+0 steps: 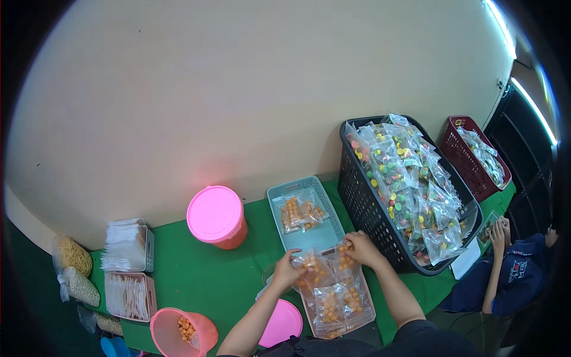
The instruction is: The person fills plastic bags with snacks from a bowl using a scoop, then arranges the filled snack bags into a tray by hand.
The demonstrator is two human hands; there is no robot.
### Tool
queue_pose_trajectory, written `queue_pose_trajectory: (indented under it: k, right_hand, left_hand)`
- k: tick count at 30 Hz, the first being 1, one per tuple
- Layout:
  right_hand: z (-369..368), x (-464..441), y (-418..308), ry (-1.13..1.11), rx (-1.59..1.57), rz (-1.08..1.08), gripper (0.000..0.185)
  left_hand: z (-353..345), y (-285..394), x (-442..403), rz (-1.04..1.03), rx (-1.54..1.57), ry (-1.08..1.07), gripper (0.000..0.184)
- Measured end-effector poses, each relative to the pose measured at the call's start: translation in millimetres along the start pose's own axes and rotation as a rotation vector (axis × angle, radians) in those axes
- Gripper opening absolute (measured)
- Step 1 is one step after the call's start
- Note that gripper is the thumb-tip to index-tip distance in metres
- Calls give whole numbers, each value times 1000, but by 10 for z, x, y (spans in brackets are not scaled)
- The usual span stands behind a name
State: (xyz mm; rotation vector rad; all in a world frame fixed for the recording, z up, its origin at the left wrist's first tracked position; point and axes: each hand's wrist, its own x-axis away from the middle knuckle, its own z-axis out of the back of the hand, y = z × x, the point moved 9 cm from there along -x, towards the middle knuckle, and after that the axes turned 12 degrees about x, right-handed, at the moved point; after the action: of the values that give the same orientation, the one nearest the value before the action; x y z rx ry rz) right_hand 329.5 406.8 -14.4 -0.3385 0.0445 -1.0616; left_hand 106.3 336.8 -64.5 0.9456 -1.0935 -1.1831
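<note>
My left hand (288, 273) is closed on the edge of a clear bag of round orange snacks (317, 271), at the back left of a pink tray (370, 296). On the tray's back right, the fingers of my right hand (363, 250) grip another clear snack bag (345, 262). Nearer to me, more filled bags (340, 306) lie in the same tray. Just behind it is a light blue tray (331, 212) with a few snack bags (299, 213) in it.
A big dark basket (351, 178) of candy bags stands to the right, a maroon basket (467, 154) beyond it. Left are a pink-lidded tub (215, 214), an uncovered pink tub (205, 324) with loose snacks, and trays of empty bags (128, 297). A co-worker (511, 273) sits at right.
</note>
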Motion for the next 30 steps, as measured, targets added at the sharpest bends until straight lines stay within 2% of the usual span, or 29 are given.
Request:
queue_pose_trajectory:
  k: [3, 5, 6, 7, 8, 10, 12, 15, 17, 18, 20, 23, 27, 30]
  right_hand:
    - [952, 349, -583, 417, -31, 138, 26]
    - [1250, 560, -802, 410, -85, 149, 27]
    - [1366, 648, -872, 402, -138, 166, 29]
    - [1353, 692, -885, 278, -175, 199, 36]
    - [1316, 722, -809, 276, -176, 193, 36]
    - [850, 705, -730, -55, -322, 283, 48]
    - [110, 714, -494, -409, -403, 115, 61]
    - [-542, 745, -439, -355, -391, 214, 70]
    - [-1001, 781, -273, -478, -244, 154, 81]
    - [-977, 780, -327, -479, -244, 158, 81]
    - [-885, 793, -515, -499, 108, 248, 86]
    - [-1193, 811, -501, -534, -34, 264, 90]
    - [-1195, 789, -586, -466, -18, 368, 81]
    - [-937, 789, -739, -561, -44, 350, 73]
  left_hand:
    - [342, 123, -95, -40, 19, 29, 68]
    - [673, 300, -59, -33, 108, 121, 57]
    - [813, 325, -45, -98, 278, 157, 54]
    - [962, 398, -13, -156, 346, 190, 52]
    - [1106, 473, 36, -214, 414, 224, 49]
    - [1301, 607, 197, -147, 511, 268, 49]
    - [1451, 552, 275, -87, 607, 316, 48]
    - [1572, 530, 458, -112, 688, 364, 49]
    - [1581, 406, 538, -65, 678, 343, 48]
    - [1562, 325, 575, -22, 668, 319, 47]
    - [1547, 266, 636, -29, 677, 338, 45]
    - [1541, 39, 717, -2, 769, 376, 42]
    - [1494, -111, 809, 14, 907, 394, 41]
    - [1502, -67, 882, 2, 847, 388, 41]
